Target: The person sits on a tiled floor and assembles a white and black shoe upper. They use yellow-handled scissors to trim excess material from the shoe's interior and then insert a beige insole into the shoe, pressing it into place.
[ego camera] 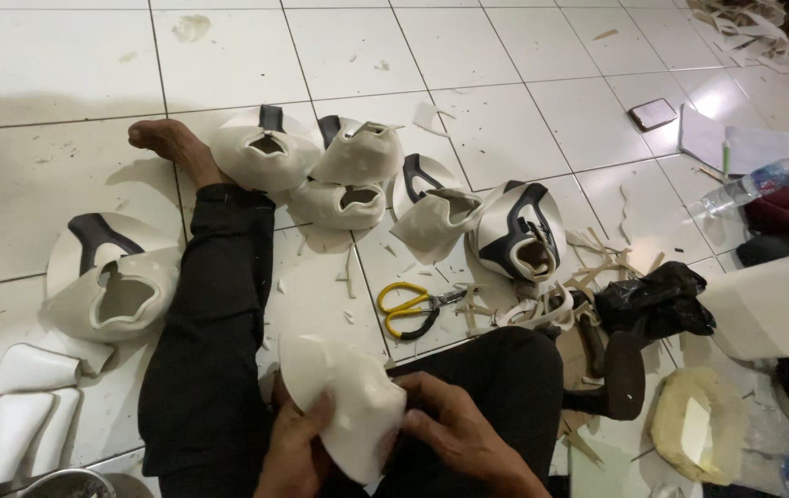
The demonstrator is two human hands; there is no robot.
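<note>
Cream, smooth synthetic leather forms the curved shoe upper piece (344, 401), which is held over the lap between both hands. It is clasped from below by the left hand (297, 443), fingers curled around its edge, and pinched at its side by the right hand (450, 429). Yellow-handled scissors (410, 306) lie on the white tiled floor (505, 55) beside finished uppers (519, 231).

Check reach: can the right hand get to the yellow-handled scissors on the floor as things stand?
Probably yes. The scissors lie on open tile just ahead of the right hand, with only small scraps around them. But both it and the left hand grip the cream shoe upper piece, so the right would have to let go.
</note>
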